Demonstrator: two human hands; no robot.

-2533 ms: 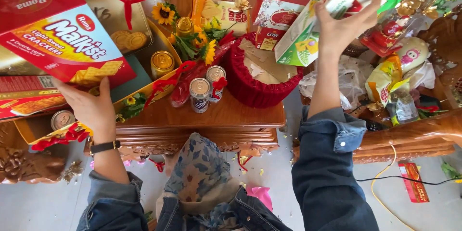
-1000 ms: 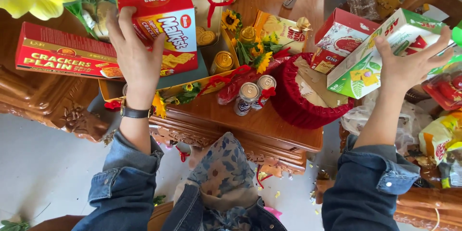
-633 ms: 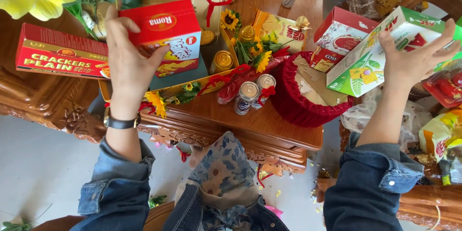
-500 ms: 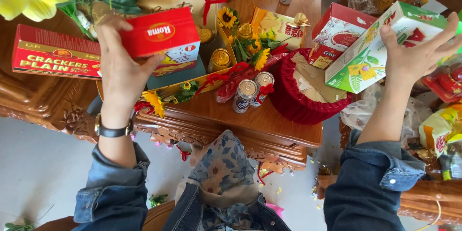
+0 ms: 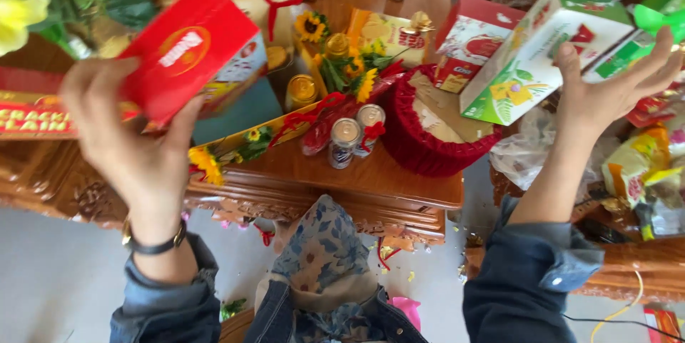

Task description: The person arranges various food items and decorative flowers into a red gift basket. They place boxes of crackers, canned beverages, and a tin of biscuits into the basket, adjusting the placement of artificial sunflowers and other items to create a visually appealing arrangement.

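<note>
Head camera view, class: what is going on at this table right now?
A person in denim sleeves holds a box in each raised hand. The left hand grips a red cracker box, tilted and motion-blurred. The right hand supports a green and white box from below. Beneath them, a carved wooden table carries a red basket, two cans, sunflowers and more snack boxes.

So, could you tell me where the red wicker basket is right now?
In the head view, the red basket sits on the wooden table, right of centre, beside two drink cans and below the green-and-white box.
</note>
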